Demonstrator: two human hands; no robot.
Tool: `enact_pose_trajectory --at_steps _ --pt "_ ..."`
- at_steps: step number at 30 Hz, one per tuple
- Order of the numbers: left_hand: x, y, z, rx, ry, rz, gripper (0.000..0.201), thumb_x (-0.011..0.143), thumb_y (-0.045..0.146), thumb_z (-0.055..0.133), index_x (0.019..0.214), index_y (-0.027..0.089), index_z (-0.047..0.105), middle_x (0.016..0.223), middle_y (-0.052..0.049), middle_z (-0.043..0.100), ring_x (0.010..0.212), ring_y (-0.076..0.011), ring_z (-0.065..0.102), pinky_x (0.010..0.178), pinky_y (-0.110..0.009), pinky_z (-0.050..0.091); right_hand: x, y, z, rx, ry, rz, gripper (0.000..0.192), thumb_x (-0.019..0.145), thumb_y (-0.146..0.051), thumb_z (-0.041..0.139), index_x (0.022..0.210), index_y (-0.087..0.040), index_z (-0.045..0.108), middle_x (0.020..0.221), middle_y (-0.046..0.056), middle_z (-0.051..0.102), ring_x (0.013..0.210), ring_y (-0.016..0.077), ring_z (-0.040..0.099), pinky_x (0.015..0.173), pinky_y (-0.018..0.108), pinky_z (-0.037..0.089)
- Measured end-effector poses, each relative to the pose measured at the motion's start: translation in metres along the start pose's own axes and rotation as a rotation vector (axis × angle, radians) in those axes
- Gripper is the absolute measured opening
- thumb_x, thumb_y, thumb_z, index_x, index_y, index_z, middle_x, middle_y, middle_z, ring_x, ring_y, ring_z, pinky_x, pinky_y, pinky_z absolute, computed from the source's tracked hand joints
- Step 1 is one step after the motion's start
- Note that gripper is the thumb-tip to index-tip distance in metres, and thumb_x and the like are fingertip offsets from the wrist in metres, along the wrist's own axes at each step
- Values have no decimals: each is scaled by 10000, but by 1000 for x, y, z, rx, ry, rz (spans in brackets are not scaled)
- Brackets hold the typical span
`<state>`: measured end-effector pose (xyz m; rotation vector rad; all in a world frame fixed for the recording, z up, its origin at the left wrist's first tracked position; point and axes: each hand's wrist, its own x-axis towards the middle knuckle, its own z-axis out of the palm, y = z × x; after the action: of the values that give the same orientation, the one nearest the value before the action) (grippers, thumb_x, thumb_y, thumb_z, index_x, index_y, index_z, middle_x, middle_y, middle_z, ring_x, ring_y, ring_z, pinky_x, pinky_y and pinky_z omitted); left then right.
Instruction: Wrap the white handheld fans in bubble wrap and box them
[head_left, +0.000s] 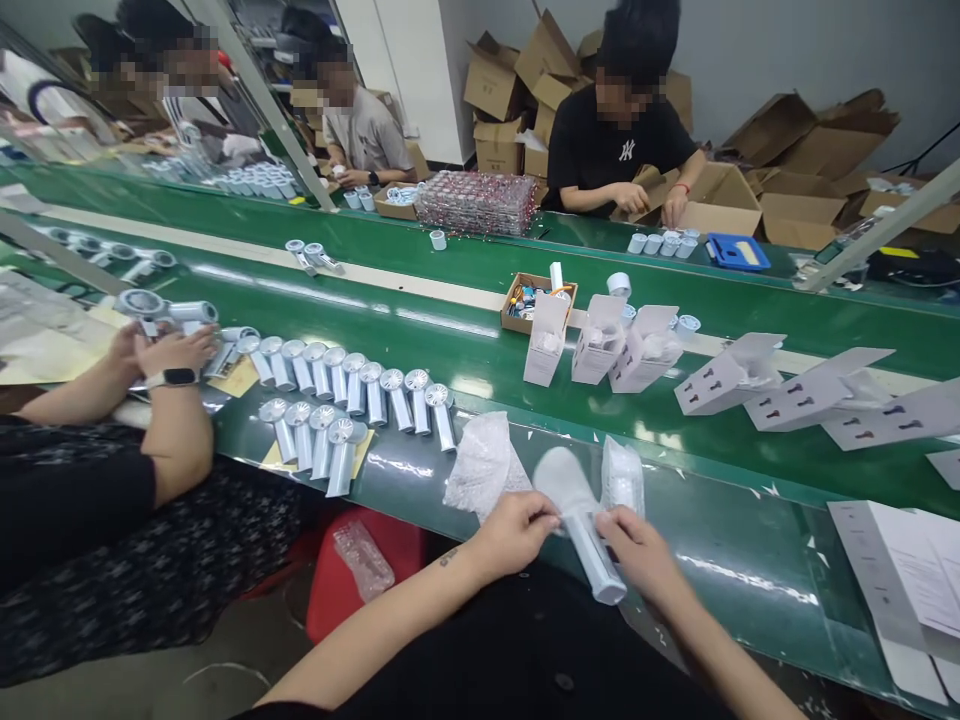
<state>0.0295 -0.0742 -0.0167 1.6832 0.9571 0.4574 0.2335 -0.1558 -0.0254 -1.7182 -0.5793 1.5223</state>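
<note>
Item one, handheld fan (577,510): pale blue-white plastic in a frosted clear bag, round head up and away from me, cylindrical handle running down and to the right toward me, long axis diagonal, lying over the near edge of the green bench (750,560). My left hand (514,530) pinches the bag at the fan's head, fingers closed on the film; my right hand (637,545) grips the bag beside the handle, fingers curled shut on it. Item two, crumpled bubble-wrap bags (480,465): soft, translucent, just left of the fan. Item three, rows of bare fans (352,390): glossy, handles toward the near edge, well left, in front of a co-worker's hands (161,350). Item four, white cartons (600,340): matte card, flaps open, upright on the green belt beyond; flat ones (810,390) lie to the right. Item five, printed sheets (907,570): flat, at the right edge. Open room: bare glossy bench directly right of my hands, up to the sheets.
</note>
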Motion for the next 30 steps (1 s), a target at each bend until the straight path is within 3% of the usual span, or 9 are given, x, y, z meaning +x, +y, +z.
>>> enact_pose_trajectory --at_steps 4,7,10,12,15,17,21,25,30 --pt "-5 30 -16 -189 84 84 189 870 288 542 807 162 669 717 -39 656 669 -149 591 642 -257 478 -21 -39 -31 74 -181 -15 286 668 -470 780 745 -226 653 953 69 667 883 253 601 768 356 478" --pt "-8 48 -8 -120 -122 388 206 890 257 507 853 184 696 807 -75 702 780 -183 644 752 -295 515 -15 -43 -17 354 -233 275 460 654 -613 709 910 -235 650 982 111 680 870 298 650 697 398 510" --pt "-1 36 -5 -45 -351 541 231 895 253 478 886 218 706 861 -57 731 852 -182 667 814 -285 521 5 -25 21 395 -326 382 538 626 -522 768 1030 -206 608 838 88 687 747 270 661 617 347 497" --pt "10 9 -24 47 -183 269 261 907 320 471 858 213 703 847 -50 737 830 -179 676 786 -271 521 22 -11 42 344 -269 282 652 575 -372 831 1141 -225 542 822 44 687 702 241 656 601 317 492" --pt "31 -44 -77 329 381 -509 366 910 448 457 839 174 689 910 -112 740 913 -230 682 794 -304 502 52 4 51 200 -33 70 861 567 -290 835 1294 -274 375 884 11 675 715 240 655 604 326 509" --pt "44 -75 -110 404 453 -704 393 867 470 515 848 116 685 975 -216 721 990 -327 669 803 -378 490 72 12 46 82 158 -37 862 577 -284 817 1300 -258 349 905 18 650 765 254 650 644 349 521" --pt "57 -111 -136 423 411 -799 332 771 438 610 736 115 673 916 -257 716 1010 -392 658 778 -395 477 94 30 24 -147 391 -196 701 582 -281 783 1207 -229 471 925 39 635 929 309 634 840 436 489" --pt "52 -106 -123 396 382 -724 358 832 442 512 679 145 642 858 -197 713 973 -342 665 733 -340 463 83 30 35 -246 446 -423 470 627 -309 749 1065 -234 598 1225 124 597 1299 354 433 1057 500 362" --pt "22 -79 -75 215 168 -509 503 913 544 381 737 159 652 639 -41 653 607 -173 631 560 -250 440 71 -4 110 296 58 -133 509 705 -535 746 1084 -239 581 1145 111 669 1099 300 616 867 453 525"
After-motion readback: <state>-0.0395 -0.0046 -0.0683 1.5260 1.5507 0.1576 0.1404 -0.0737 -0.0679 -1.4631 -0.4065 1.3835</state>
